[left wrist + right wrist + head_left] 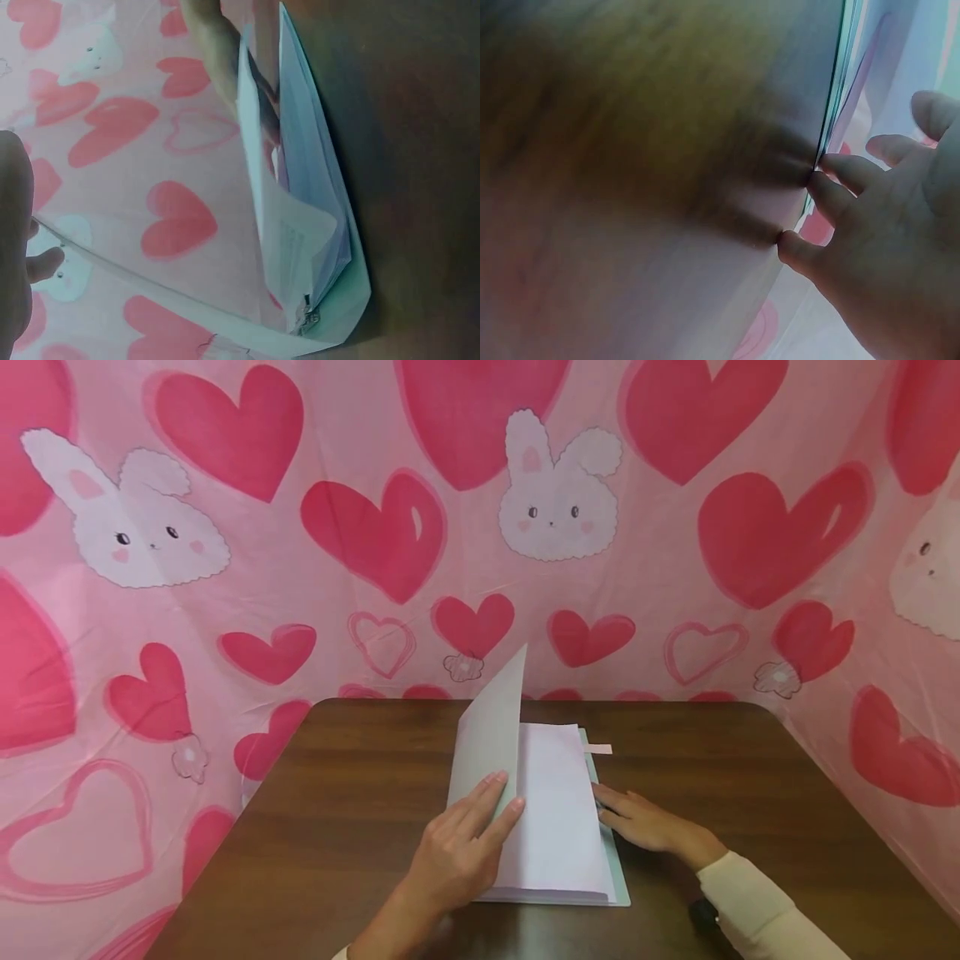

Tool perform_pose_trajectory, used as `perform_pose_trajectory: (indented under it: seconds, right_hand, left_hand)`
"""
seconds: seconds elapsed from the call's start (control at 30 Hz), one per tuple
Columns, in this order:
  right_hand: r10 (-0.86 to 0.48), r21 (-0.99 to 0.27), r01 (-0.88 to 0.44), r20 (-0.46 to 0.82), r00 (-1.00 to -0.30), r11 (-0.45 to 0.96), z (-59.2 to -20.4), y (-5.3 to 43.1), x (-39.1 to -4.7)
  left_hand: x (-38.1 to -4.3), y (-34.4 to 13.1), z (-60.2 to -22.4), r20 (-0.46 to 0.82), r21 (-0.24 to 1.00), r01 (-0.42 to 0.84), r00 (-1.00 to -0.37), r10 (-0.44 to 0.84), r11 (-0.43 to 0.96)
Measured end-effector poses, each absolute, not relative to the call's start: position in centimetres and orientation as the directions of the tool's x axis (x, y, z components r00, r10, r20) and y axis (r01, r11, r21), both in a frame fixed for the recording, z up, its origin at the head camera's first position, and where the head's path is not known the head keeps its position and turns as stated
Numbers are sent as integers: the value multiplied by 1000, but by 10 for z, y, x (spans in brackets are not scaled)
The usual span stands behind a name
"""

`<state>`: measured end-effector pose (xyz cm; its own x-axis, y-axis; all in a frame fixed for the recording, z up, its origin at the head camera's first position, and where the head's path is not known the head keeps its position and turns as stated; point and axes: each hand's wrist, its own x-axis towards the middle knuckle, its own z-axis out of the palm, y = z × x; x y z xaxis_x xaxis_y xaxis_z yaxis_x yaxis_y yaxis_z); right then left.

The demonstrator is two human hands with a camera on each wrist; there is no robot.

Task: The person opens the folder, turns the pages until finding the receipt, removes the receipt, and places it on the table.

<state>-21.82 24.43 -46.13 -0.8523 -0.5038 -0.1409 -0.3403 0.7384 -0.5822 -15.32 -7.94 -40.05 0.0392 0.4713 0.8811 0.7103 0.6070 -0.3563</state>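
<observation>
A pale green folder [617, 868] lies on the table with a stack of white paper [558, 810] inside. Its front cover [487, 727] stands raised, tilted up from the left side. My left hand [461, 847] pinches the cover near its free edge, fingers on the outer face and thumb past the edge. In the left wrist view, a metal clip [306, 319] shows at the spine, and one sheet [296, 225] curls away from the stack. Against the folder's right edge, my right hand [648, 820] rests with fingers extended, fingertips touching the edge and tabletop.
A pale pink tab [597, 748] sticks out from the folder's upper right side. The dark wooden table [360, 793] reaches back to a pink cloth backdrop [465, 560] with hearts and rabbits. A small dark object [703, 914] sits at my right wrist.
</observation>
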Motion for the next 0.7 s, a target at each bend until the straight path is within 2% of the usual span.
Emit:
perform_pose_trajectory:
  seconds: [0.23,0.7]
  right_hand:
    - [-487,-578,-321,-156,-859,751,-464,246,-218]
    - [-523,-544,-373,-145,-840,751,-464,243,-219]
  left_hand:
    - [-154,-84,-393,893,-357,695,58,446,624]
    - [-156,-101,-371,920,-342,675,100,378,653]
